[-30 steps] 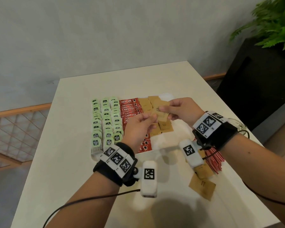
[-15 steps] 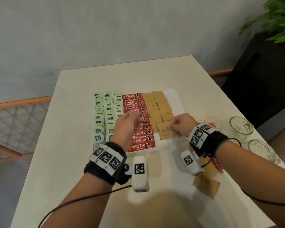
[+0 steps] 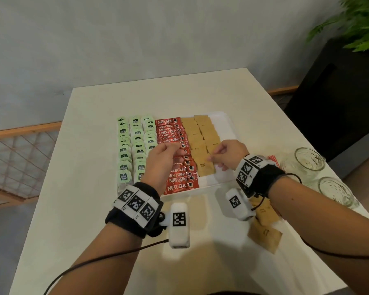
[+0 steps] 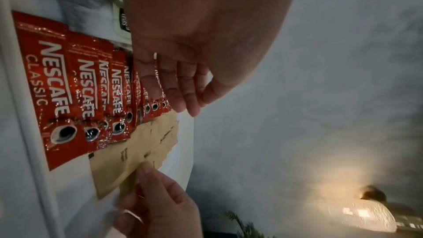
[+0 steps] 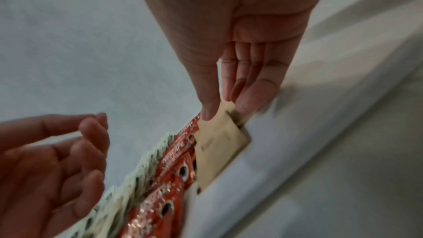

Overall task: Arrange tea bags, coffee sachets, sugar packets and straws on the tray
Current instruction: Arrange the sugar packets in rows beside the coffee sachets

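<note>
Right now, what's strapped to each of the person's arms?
Both forearms are bare, no sleeves. The left wrist and right wrist each wear a black band topped with white blocks printed with square black-and-white markers. A white rounded camera pod with one such marker hangs off each band. Thin dark cables trail back from both.

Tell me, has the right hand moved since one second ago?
Yes. The right hand came down from above the tray toward its near right part, now pinching a sugar packet lying there.

Right hand (image 3: 229, 155) pinches; left hand (image 3: 161, 160) loosely curled.
</note>
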Tool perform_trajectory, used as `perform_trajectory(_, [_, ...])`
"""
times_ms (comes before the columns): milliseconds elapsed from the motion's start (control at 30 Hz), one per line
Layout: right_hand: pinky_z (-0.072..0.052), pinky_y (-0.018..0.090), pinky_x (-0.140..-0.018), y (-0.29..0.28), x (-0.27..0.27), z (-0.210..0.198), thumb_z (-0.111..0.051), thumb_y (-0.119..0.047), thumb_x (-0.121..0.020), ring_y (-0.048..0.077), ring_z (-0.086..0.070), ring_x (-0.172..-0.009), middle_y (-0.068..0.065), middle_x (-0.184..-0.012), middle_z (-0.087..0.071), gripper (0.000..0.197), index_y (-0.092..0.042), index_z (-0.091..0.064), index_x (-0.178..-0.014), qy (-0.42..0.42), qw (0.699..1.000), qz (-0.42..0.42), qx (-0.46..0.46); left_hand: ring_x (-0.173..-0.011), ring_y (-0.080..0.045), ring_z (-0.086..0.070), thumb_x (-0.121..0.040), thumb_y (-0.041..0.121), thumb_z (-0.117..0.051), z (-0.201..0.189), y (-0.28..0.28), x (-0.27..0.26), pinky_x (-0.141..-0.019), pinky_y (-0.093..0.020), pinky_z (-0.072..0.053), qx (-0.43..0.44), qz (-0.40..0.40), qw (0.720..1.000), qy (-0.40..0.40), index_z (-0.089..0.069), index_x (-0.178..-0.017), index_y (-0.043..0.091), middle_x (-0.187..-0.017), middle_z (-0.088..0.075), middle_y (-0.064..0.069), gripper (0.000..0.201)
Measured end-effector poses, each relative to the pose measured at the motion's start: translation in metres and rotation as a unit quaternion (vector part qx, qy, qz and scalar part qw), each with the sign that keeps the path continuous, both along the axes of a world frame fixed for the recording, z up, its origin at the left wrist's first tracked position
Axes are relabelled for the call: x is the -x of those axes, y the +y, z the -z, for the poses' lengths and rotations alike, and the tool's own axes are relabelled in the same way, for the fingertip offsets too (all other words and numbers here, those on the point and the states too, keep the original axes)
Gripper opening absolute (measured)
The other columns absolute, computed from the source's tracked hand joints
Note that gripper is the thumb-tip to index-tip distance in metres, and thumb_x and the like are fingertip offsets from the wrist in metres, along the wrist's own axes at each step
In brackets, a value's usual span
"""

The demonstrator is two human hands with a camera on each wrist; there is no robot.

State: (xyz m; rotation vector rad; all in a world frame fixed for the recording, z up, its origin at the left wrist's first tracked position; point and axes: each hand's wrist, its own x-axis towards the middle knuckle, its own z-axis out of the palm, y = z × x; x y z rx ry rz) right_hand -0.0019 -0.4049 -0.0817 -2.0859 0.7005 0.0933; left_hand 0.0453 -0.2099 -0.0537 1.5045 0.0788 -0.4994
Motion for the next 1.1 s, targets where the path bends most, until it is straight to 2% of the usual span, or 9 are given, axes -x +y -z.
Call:
perform_trajectory(100, [-0.056,0.026,-0.058,-0.011,0.023,-0.015,-0.085,-0.032,-0.071,0.016,-0.067,-0.064,0.004,-0.076,-0.070,0.031,-0.016,-0.066,-0.090,-0.030,1.000,-0.003,-0.001,-0.068,-0.009,-0.061,-0.096,0.014,-0.059,-0.004,-0.004,0.010,-0.064,-0.020,-0.051,-0.040,0.045,0.996,-0.073,-0.065,-0.097,0.014,-0.086,-0.070,0.000,0.006])
perform_trajectory(233, [-0.056,0.031,-0.057,-0.033,0.079,-0.021,-0.084,-0.017,-0.073,0.020,-0.065,-0.061,0.009,-0.072,-0.069,0.022,-0.015,-0.068,-0.088,-0.040,0.999,0.012,-0.025,-0.068,-0.011,-0.061,-0.091,0.010,-0.063,0.001,-0.019,0.027,-0.067,-0.027,-0.051,-0.111,0.134,0.972,-0.161,-0.065,-0.098,0.014,-0.083,-0.068,-0.001,0.008])
perform_trajectory(300, [-0.055,0.030,-0.058,-0.041,0.108,-0.018,-0.082,-0.014,-0.075,0.019,-0.065,-0.062,0.010,-0.073,-0.070,0.019,-0.015,-0.069,-0.088,-0.032,0.999,0.012,-0.012,-0.070,-0.010,-0.060,-0.091,0.010,-0.063,0.008,-0.029,0.038,-0.067,-0.024,-0.048,-0.149,0.191,0.951,-0.192,-0.067,-0.100,0.014,-0.084,-0.066,0.001,0.010])
perform_trajectory(433, [-0.053,0.027,-0.058,-0.050,0.154,-0.010,-0.077,-0.012,-0.079,0.015,-0.065,-0.062,0.002,-0.076,-0.070,0.014,-0.019,-0.070,-0.089,-0.007,0.999,0.013,0.045,-0.079,-0.007,-0.056,-0.095,0.015,-0.058,0.024,-0.054,0.065,-0.079,-0.022,-0.048,-0.249,0.321,0.863,-0.301,-0.070,-0.105,0.022,-0.102,-0.064,0.010,0.018])
perform_trajectory(533, [-0.060,0.038,-0.061,-0.052,0.176,-0.002,-0.076,-0.010,-0.080,0.024,-0.070,-0.063,0.005,-0.075,-0.071,0.012,-0.016,-0.069,-0.089,-0.015,0.998,0.022,0.049,-0.092,-0.013,-0.057,-0.095,0.017,-0.059,0.031,-0.077,0.082,-0.088,-0.032,-0.049,-0.309,0.390,0.795,-0.348,-0.066,-0.117,0.023,-0.119,-0.061,0.004,0.025])
perform_trajectory(733, [-0.060,0.034,-0.056,-0.056,0.201,0.001,-0.076,-0.012,-0.080,0.021,-0.069,-0.067,0.003,-0.077,-0.070,0.012,-0.019,-0.069,-0.087,-0.031,0.997,0.053,0.043,-0.112,-0.021,-0.055,-0.084,0.042,-0.072,0.035,-0.110,0.097,-0.085,-0.035,-0.047,-0.398,0.453,0.699,-0.384,-0.056,-0.131,0.022,-0.123,-0.052,-0.002,0.053])
perform_trajectory(933, [-0.054,0.025,-0.048,-0.052,0.201,0.000,-0.077,-0.013,-0.079,0.015,-0.065,-0.064,0.002,-0.078,-0.069,0.013,-0.018,-0.069,-0.088,-0.045,0.997,0.052,0.046,-0.112,-0.023,-0.050,-0.078,0.044,-0.077,0.033,-0.118,0.093,-0.094,-0.041,-0.047,-0.440,0.459,0.671,-0.381,-0.061,-0.114,0.020,-0.119,-0.049,-0.004,0.045])
perform_trajectory(1033, [-0.050,0.017,-0.049,-0.042,0.196,0.004,-0.078,-0.018,-0.078,0.015,-0.065,-0.068,-0.005,-0.077,-0.066,0.014,-0.021,-0.069,-0.089,-0.022,0.997,0.016,0.073,-0.104,-0.023,-0.054,-0.080,0.040,-0.077,0.032,-0.113,0.095,-0.087,-0.038,-0.048,-0.435,0.460,0.676,-0.377,-0.056,-0.107,0.019,-0.110,-0.055,-0.002,0.040])
perform_trajectory(1100, [-0.050,0.017,-0.058,-0.035,0.192,0.004,-0.080,-0.025,-0.076,0.012,-0.063,-0.076,-0.007,-0.081,-0.065,0.020,-0.022,-0.069,-0.091,0.004,0.995,-0.004,0.103,-0.097,-0.023,-0.058,-0.082,0.036,-0.075,0.032,-0.107,0.096,-0.079,-0.035,-0.047,-0.433,0.459,0.680,-0.372,-0.051,-0.106,0.019,-0.104,-0.061,-0.003,0.038])
